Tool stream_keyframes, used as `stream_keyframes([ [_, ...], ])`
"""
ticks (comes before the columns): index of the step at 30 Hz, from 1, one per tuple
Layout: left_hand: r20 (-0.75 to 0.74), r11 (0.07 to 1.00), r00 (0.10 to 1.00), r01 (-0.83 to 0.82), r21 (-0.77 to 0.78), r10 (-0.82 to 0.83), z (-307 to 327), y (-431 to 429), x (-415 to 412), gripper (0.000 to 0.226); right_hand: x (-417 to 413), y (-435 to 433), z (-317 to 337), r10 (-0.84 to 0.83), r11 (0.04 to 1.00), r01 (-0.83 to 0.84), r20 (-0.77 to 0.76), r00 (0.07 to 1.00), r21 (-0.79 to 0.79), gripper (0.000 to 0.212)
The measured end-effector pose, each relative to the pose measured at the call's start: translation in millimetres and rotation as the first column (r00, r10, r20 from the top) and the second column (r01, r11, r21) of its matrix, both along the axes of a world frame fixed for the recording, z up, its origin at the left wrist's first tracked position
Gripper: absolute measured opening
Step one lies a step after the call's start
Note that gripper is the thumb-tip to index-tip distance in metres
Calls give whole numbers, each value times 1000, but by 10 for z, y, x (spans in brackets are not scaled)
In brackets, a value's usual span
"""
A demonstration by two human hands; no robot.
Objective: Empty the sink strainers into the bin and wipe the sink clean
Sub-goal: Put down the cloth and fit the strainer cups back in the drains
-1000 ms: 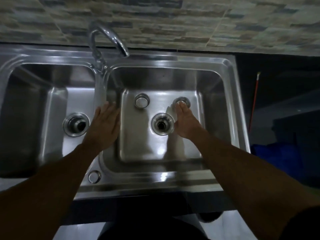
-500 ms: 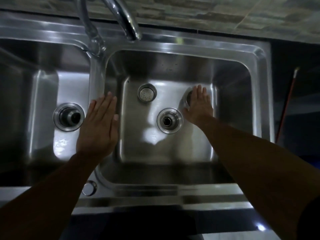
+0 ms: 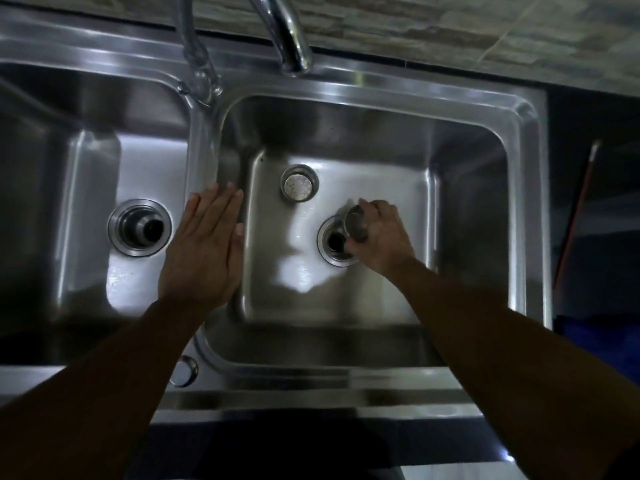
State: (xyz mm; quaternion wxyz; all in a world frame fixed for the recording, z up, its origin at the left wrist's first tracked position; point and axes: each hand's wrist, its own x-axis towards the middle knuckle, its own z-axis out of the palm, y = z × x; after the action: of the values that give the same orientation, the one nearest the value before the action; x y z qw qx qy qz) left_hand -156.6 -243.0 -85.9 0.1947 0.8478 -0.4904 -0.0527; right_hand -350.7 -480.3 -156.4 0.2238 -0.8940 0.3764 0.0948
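A steel double sink fills the view. In the right basin (image 3: pixel 464 188), my right hand (image 3: pixel 382 233) grips a small metal strainer (image 3: pixel 356 225) tilted on its side just above the open right drain (image 3: pixel 334 242). A second strainer (image 3: pixel 299 183) sits upright on the basin floor behind the drain. My left hand (image 3: pixel 204 251) rests flat, fingers straight, on the divider between the basins. The left basin's drain (image 3: pixel 140 227) shows a dark opening.
The curved tap spout (image 3: pixel 287 32) hangs over the back rim of the right basin. A round cap (image 3: pixel 183 370) sits on the front rim. A thin red-handled stick (image 3: pixel 575 216) leans in the dark space right of the sink.
My right hand closed on the strainer at the basin's right, lifted it and carried it left over the drain. The left hand stayed on the divider. The camera moved closer.
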Motion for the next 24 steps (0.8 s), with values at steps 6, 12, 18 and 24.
stream_keyframes([
  [6,-22,1000,1000,-7,5,7,24,-2,3,48,19,280,-142,7,998,-6,-13,1000,63,83],
  [12,-25,1000,1000,-14,7,14,45,-7,5,47,60,351,-301,18,1000,-19,-75,997,-10,81],
  [18,-44,999,999,-25,23,26,67,-9,0,47,39,476,-429,16,991,-30,-106,994,-128,76],
  [24,-43,999,999,-28,37,30,72,-16,-1,47,-38,564,-543,-25,996,18,-81,996,-87,70],
])
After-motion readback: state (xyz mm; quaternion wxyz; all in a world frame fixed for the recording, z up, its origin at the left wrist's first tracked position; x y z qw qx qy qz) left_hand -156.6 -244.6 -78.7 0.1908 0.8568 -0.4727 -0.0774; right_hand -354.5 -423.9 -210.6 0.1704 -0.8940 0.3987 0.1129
